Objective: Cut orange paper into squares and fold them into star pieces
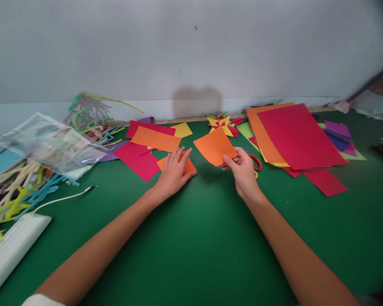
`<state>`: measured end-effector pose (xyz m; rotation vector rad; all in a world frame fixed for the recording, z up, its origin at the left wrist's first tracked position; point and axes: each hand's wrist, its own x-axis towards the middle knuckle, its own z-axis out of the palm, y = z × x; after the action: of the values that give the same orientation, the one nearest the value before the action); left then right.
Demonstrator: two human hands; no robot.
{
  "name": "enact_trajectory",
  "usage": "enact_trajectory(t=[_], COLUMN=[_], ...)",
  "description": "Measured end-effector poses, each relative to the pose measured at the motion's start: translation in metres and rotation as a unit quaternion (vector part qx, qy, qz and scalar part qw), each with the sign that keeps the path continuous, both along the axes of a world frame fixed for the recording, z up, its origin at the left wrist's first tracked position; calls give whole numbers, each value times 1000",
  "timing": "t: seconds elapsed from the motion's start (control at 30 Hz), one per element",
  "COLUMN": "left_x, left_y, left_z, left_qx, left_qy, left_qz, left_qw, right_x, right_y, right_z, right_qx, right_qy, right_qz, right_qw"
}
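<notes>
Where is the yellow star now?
In the head view, the yellow star lies just right of centre on the green table, beyond the orange paper in your right hand.

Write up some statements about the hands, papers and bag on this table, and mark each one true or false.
1. The right hand holds an orange paper. True.
2. The left hand is clenched in a fist. False: it lies open on another orange paper.
3. A large red sheet partly covers a large orange sheet. True.
4. The see-through bag lies right of both hands. False: it lies left of them.
</notes>
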<state>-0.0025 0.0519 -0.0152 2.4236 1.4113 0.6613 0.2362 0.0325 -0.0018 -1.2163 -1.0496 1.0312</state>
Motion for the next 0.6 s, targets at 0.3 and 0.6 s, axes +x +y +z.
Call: enact_trajectory(t=[0.3,0.6], left_x=[6,10], left_y=[-13,-29], left_z=[11,6], left_qx=[183,254], left_qy=[-37,-18], left_qz=[11,-203], left_qw=[982,945], right_x=[0,0], right_y=[0,1], right_z=[-2,-10], right_qx=[-13,20], right_qy=[11,-87], right_qz=[26,50], right_qw=[1000,995])
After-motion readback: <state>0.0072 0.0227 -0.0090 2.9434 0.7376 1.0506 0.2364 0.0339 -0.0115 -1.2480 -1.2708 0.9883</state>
